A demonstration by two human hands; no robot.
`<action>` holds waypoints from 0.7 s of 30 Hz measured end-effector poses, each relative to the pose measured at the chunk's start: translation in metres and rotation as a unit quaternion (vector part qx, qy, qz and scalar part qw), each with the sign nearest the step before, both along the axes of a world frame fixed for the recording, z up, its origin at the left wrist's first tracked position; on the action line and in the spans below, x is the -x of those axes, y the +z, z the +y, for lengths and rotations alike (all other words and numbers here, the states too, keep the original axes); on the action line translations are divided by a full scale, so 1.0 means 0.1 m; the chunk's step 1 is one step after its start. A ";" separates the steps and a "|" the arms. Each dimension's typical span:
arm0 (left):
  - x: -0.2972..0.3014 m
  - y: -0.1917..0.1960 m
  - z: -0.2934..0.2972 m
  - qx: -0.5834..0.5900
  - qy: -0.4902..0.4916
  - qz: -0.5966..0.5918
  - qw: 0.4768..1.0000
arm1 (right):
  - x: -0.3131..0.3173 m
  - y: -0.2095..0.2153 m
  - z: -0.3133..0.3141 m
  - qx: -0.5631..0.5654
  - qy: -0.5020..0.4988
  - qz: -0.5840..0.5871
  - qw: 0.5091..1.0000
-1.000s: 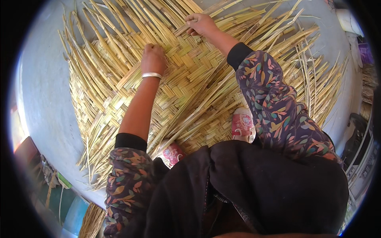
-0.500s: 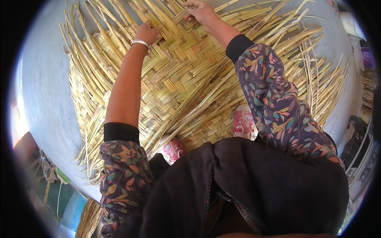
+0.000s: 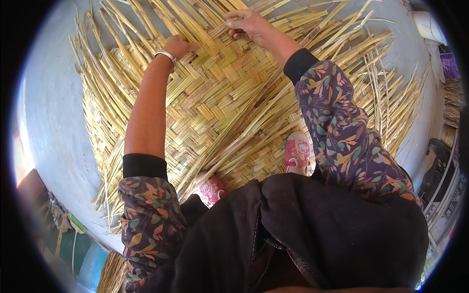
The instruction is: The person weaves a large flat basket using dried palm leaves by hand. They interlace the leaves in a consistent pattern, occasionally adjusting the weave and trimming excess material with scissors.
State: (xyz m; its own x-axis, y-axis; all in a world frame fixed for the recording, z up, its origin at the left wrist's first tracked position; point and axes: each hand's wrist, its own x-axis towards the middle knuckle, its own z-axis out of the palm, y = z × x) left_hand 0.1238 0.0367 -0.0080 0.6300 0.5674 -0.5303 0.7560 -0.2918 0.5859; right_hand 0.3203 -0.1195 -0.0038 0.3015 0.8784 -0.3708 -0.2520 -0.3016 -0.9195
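Thumb and fingers of the right hand (image 3: 250,26) pinch a reed strip (image 3: 218,31), while the left hand (image 3: 177,47), farther from the body than a second ago, curls, its hold unclear, above the woven mat (image 3: 210,105) on the grey floor (image 3: 53,117).

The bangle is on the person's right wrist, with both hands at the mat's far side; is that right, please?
Not quite: the head view shows the bangle on the left wrist. The left hand and right hand are indeed at the far side of the mat.
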 end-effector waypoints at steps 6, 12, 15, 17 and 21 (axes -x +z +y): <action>0.08 0.21 -0.07 0.014 -0.057 -0.057 0.997 | 0.01 -0.12 0.25 -0.034 0.044 -0.172 0.983; 0.05 0.24 -0.08 -0.070 -0.038 -0.013 0.997 | 0.22 0.39 0.33 0.014 0.007 -0.182 0.983; 0.08 0.08 -0.12 -0.073 -0.003 -0.066 0.995 | 0.18 0.42 0.31 0.064 0.020 -0.181 0.981; 0.08 0.00 -0.07 -0.069 -0.008 -0.070 0.995 | 0.11 0.22 0.28 0.071 0.035 -0.183 0.980; 0.05 0.11 -0.11 -0.048 -0.032 -0.022 0.998 | 0.14 -0.04 0.11 0.012 -0.013 -0.211 0.977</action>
State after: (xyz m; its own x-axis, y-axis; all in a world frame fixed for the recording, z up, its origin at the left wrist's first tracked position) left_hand 0.1190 0.0259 0.0034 0.6884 0.5716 -0.4465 0.7079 -0.3951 0.5855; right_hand 0.3064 -0.1089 -0.0083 0.4541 0.8611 -0.2287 0.1397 -0.3223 -0.9363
